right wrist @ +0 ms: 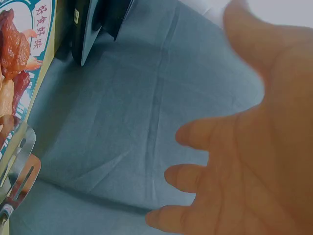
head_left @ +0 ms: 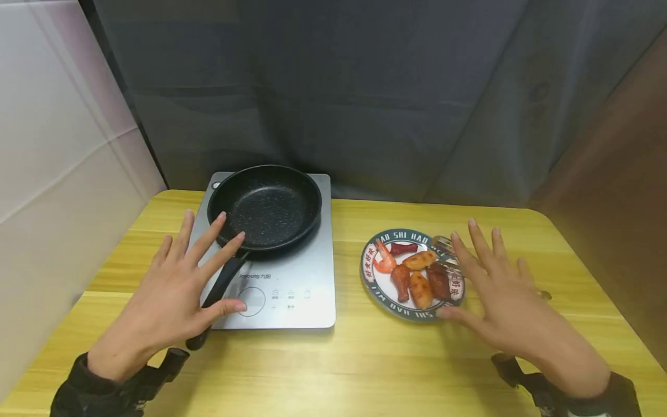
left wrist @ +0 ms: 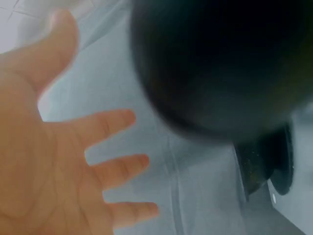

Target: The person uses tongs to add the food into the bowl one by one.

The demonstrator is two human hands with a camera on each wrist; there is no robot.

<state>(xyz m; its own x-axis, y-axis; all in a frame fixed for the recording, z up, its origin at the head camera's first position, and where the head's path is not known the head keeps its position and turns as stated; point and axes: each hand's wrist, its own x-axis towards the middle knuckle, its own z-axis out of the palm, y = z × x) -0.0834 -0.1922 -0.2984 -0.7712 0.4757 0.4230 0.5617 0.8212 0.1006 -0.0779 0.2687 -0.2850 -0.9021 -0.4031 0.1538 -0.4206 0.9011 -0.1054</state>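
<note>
My left hand [head_left: 174, 289] hovers with fingers spread over the black handle [head_left: 224, 281] of a frying pan [head_left: 268, 214]. The pan sits on a silver induction cooker [head_left: 307, 272]. In the left wrist view the palm [left wrist: 44, 161] faces a large, blurred black shape. My right hand [head_left: 502, 295], fingers spread too, is above the right edge of a round plate [head_left: 383, 301]. On that plate lie a shrimp [head_left: 384, 259], drumsticks [head_left: 400, 281] and browned wings [head_left: 420, 289]. Metal tongs with slotted ends [right wrist: 24, 174] lie at the plate's right side, partly hidden by the right hand in the head view.
All of this stands on a yellow wood-grain table [head_left: 365, 365]. A dark grey cloth [head_left: 365, 98] hangs behind it, with a white cloth [head_left: 62, 116] on the left and a brown panel [head_left: 620, 174] at the right. Both wrists wear black camera mounts [head_left: 104, 394].
</note>
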